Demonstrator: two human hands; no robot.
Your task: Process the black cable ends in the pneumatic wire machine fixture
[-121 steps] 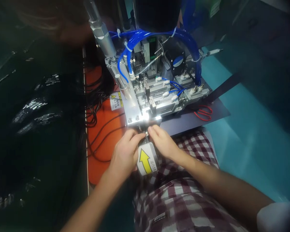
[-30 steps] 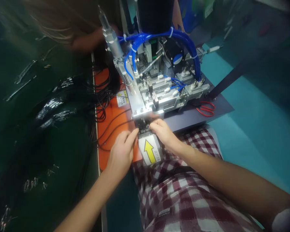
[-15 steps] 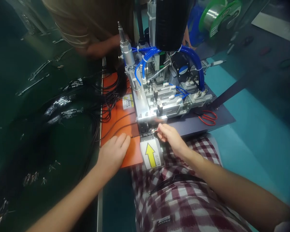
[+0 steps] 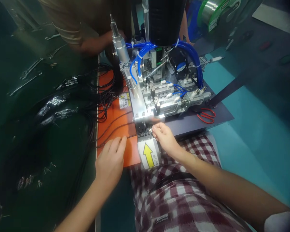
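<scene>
A thin black cable (image 4: pixel 134 134) runs across the orange plate (image 4: pixel 131 151) into the slot at the front of the machine (image 4: pixel 145 111). My left hand (image 4: pixel 110 156) rests low over the plate, its fingers closed on the cable. At the slot, my right hand (image 4: pixel 164 137) pinches the cable's bright end; the fingertips hide part of it. Just below the cable sits a white cover (image 4: pixel 148 154) with a yellow arrow. Two more black cables lie on the plate behind the held one and lead into the machine.
Bundles of black cables (image 4: pixel 106 100) with shiny ends spread over the dark green table (image 4: pixel 70 141) at left. Red-handled scissors (image 4: pixel 206 116) lie on the machine's dark base. A solder spool (image 4: pixel 209 14) hangs at upper right. Another person's arm (image 4: pixel 96 43) is behind the machine.
The whole view has shifted a little, so the machine and hands sit slightly farther left. Both hands keep hold of the same cable, with little visible movement against the machine.
</scene>
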